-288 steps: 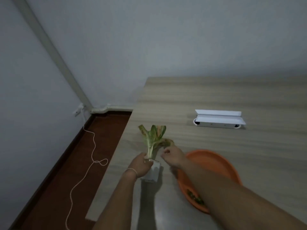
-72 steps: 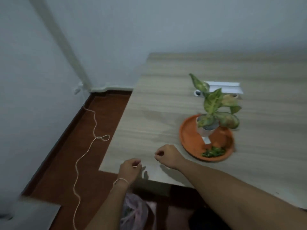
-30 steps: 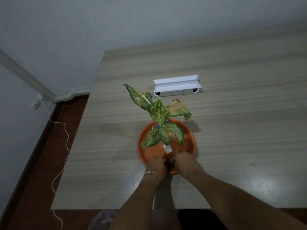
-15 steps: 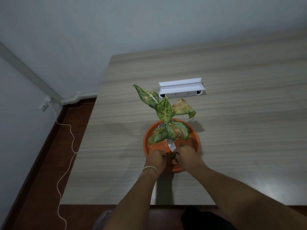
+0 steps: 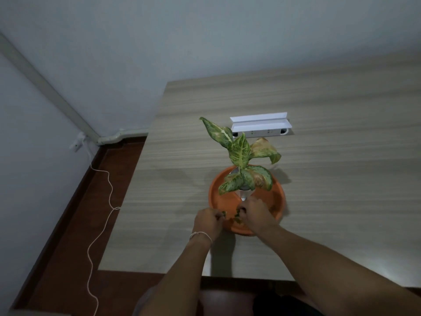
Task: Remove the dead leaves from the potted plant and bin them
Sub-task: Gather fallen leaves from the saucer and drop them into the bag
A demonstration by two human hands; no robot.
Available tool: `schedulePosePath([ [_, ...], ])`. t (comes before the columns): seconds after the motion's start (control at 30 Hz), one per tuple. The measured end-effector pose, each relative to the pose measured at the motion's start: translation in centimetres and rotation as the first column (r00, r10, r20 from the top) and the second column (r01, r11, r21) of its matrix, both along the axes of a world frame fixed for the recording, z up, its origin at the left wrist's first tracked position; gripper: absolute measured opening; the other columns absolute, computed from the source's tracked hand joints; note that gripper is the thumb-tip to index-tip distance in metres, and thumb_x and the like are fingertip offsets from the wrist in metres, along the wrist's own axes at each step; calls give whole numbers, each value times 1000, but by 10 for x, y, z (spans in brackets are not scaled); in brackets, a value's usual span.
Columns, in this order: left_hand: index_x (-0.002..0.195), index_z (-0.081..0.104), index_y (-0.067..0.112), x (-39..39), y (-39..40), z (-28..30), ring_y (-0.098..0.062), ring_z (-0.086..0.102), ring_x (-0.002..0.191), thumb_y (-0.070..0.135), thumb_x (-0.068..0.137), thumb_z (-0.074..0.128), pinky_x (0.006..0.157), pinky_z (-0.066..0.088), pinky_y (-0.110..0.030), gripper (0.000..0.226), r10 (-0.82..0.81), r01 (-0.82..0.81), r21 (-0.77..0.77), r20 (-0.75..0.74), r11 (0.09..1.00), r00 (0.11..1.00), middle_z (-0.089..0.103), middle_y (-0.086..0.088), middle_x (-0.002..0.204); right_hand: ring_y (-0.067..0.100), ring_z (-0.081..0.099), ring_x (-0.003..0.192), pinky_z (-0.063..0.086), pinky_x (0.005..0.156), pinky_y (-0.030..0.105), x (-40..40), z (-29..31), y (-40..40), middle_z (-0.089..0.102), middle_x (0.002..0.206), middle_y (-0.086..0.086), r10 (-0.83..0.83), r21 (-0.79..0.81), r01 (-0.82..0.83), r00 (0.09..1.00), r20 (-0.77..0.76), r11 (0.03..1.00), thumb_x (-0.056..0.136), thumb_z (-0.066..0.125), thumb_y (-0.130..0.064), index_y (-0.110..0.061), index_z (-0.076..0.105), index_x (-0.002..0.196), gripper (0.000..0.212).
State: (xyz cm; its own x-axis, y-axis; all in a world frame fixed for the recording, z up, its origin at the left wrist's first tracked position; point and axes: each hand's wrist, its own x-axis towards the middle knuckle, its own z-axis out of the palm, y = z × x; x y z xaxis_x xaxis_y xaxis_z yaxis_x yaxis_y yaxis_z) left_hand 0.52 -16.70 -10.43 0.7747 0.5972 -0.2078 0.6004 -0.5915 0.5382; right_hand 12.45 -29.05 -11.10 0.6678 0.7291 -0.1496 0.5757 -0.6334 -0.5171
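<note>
A small potted plant (image 5: 239,153) with speckled green leaves and one brown, withered leaf (image 5: 264,149) stands in an orange tray (image 5: 276,197) on the wooden table. Both hands are at the tray's near rim. My left hand (image 5: 208,221) is closed on a bit of green leaf at its fingertips. My right hand (image 5: 256,213) pinches leaf scraps (image 5: 237,216) lying in the tray. The white pot is mostly hidden by foliage and my right hand.
A white box-shaped device (image 5: 259,125) lies on the table (image 5: 341,156) behind the plant. A white cord (image 5: 107,201) runs over the brown floor at the left. The table's left edge and near edge are close to the tray. Walls stand behind and to the left.
My hands have drawn slightly apart at the tray's near rim, each holding leaf scraps. Before that they came from the table's front edge to the tray. The view shifted a little.
</note>
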Motion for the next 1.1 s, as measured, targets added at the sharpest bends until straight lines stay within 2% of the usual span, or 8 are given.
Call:
schedulePosePath([
  [0.07, 85, 77, 16, -19, 11, 3, -21, 71, 82, 21, 81, 66, 77, 57, -31, 13, 52, -52, 0, 21, 999, 998, 78, -5, 85, 30, 65, 90, 50, 76, 34, -11, 2, 13, 70, 98, 13, 46, 14, -46, 999, -7, 999, 84, 56, -12, -11, 79, 92, 24],
  [0.13, 86, 78, 16, -42, 23, 9, -18, 72, 82, 21, 82, 68, 79, 57, -29, 12, 116, -116, 9, 43, 993, 992, 78, -4, 85, 25, 60, 76, 42, 66, 31, -26, 5, 28, 71, 86, 13, 110, 28, -109, 994, -25, 994, 82, 55, -10, -9, 75, 79, 20],
  [0.23, 89, 78, 15, -88, 40, 17, -17, 72, 83, 21, 83, 68, 81, 57, -27, 13, 205, -207, 30, 58, 978, 977, 78, -4, 88, 17, 52, 68, 34, 65, 25, -54, 10, 57, 68, 75, 7, 199, 84, -196, 980, -26, 977, 82, 55, -7, -13, 73, 72, 21],
  [0.4, 82, 77, 14, -183, 68, 21, -21, 72, 81, 22, 81, 70, 76, 57, -31, 12, 395, -397, 54, 52, 916, 917, 78, -6, 83, 25, 64, 83, 42, 72, 29, -123, 15, 113, 71, 91, 10, 363, 141, -360, 932, 1, 922, 84, 58, -8, -13, 80, 89, 23],
  [0.57, 83, 77, 16, -281, 81, 22, -19, 72, 83, 24, 79, 70, 75, 54, -28, 11, 555, -555, 72, 33, 828, 831, 78, -3, 84, 26, 65, 85, 50, 79, 33, -211, 18, 154, 70, 92, 8, 505, 184, -497, 863, 0, 848, 85, 60, -11, -15, 80, 92, 22],
  [0.7, 85, 77, 18, -353, 84, 17, -23, 72, 85, 24, 78, 71, 77, 57, -32, 11, 669, -669, 58, 24, 741, 743, 78, -5, 85, 29, 66, 89, 51, 83, 35, -283, 17, 177, 70, 95, 11, 640, 181, -628, 769, -8, 757, 84, 62, -11, -15, 79, 95, 21],
  [0.87, 87, 78, 16, -414, 81, 9, -21, 71, 86, 22, 78, 71, 76, 51, -27, 12, 743, -743, 41, 21, 668, 669, 78, -5, 89, 27, 66, 93, 52, 87, 35, -354, 8, 195, 73, 102, 9, 739, 156, -728, 673, -27, 668, 85, 63, -11, -14, 79, 99, 22],
  [1.1, 86, 78, 21, -454, 82, -14, -15, 72, 84, 25, 76, 71, 76, 55, -26, 13, 766, -766, -54, -19, 641, 642, 79, 0, 87, 24, 66, 88, 56, 83, 40, -402, -10, 205, 73, 99, 7, 801, 110, -793, 595, -72, 599, 85, 61, -11, -14, 79, 94, 21],
])
